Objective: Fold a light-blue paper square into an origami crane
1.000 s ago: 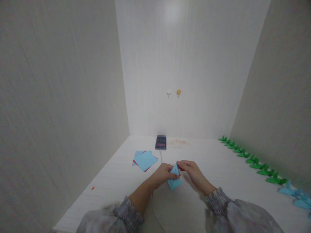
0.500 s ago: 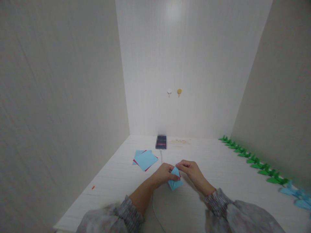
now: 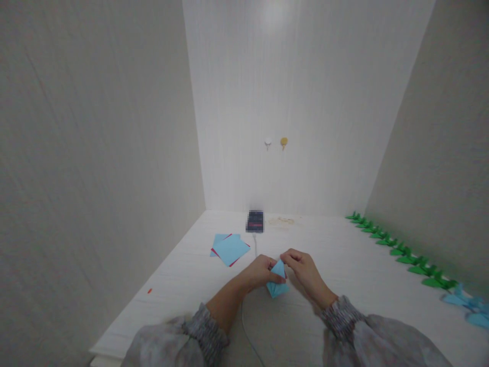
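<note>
A partly folded sheet of light blue origami paper (image 3: 278,289) is held above the white table, its top end a narrow point. My left hand (image 3: 263,271) is closed on the paper's left side, thumb lying across its front. At the top point, the fingertips of my right hand (image 3: 300,262) pinch the paper's tip. Part of the folded paper is hidden behind my left fingers.
Light blue and red paper squares (image 3: 231,251) lie left of my hands. Behind is a phone (image 3: 255,222) on a cable (image 3: 246,331). Green folded paper figures (image 3: 401,251) and light blue ones (image 3: 460,298) line the right wall. An orange scrap (image 3: 150,291) lies left.
The view has shifted slightly. Both hands keep their hold on the blue paper, with the right fingertips now a little higher at its tip.
</note>
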`<state>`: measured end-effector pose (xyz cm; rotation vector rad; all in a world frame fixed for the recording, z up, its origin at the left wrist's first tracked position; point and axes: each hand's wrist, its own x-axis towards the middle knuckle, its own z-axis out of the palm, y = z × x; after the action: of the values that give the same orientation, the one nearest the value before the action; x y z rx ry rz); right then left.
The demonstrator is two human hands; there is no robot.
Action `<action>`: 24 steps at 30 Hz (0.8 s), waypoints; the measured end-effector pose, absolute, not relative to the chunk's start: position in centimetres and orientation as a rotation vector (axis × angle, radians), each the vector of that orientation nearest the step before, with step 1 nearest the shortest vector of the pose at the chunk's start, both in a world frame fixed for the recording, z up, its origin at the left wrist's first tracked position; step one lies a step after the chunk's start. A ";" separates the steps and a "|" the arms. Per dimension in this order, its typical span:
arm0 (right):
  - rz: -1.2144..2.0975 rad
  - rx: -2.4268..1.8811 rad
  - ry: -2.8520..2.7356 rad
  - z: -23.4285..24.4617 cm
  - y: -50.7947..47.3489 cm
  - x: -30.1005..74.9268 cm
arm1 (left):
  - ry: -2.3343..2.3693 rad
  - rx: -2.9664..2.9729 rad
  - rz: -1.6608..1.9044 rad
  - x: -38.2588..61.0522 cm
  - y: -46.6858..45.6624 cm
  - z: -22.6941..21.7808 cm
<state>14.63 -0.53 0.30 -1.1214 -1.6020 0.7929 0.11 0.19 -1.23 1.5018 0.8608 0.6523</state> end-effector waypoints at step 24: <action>1.363 -0.928 -1.372 -2.2 0.3 13.2 | 0.956 1.443 1.219 0.5 1.1 -1.1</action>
<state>13.18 0.35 -2.22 -0.9277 -1.3725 1.3627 0.51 1.07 -1.11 1.4430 0.9556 1.2190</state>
